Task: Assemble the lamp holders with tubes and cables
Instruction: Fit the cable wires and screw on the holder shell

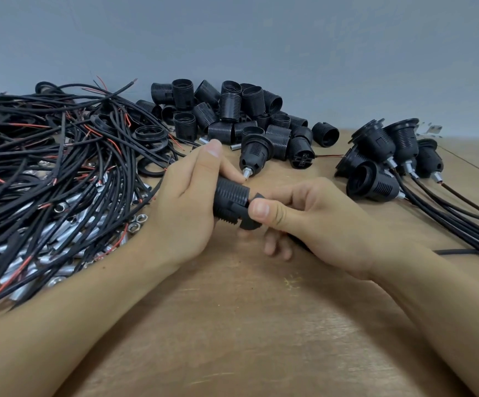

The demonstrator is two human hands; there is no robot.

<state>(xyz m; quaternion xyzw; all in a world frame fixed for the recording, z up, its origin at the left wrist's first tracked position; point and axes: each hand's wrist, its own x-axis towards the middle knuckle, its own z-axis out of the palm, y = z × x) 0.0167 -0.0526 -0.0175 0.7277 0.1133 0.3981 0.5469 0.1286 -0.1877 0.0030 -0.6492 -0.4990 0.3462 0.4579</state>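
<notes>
— Closest in, what are the hands doing?

— Both meet over the bare wooden tabletop (246,325). The left hand (186,207) is curled round a black threaded lamp holder sleeve (231,203), lying roughly sideways, thumb up and pointing away. The right hand (312,222) pinches a black collar piece (251,222) at the sleeve's right end, thumb on top, the other fingers curled under. A black cable (455,251) runs out from under the right wrist toward the right edge.

— Are the two parts joined?

— They touch; whether they are screwed together I cannot tell.

— And just beyond the hands?

— One holder with a flange and a metal threaded tube (254,154) stands tilted, tube end down, right behind the left fingers.

— To the left?

— A big tangle of black cables with red cores (60,156), loose black rings among them, and silver metal tubes (60,239) and hex nuts (135,222) underneath and at its near edge.

— On the right?

— A cluster of finished holders (387,156) lying on their sides, their cables trailing toward the near right.

— Farthest back?

— A heap of unassembled threaded sleeves (232,110) against the grey wall (261,38).
</notes>
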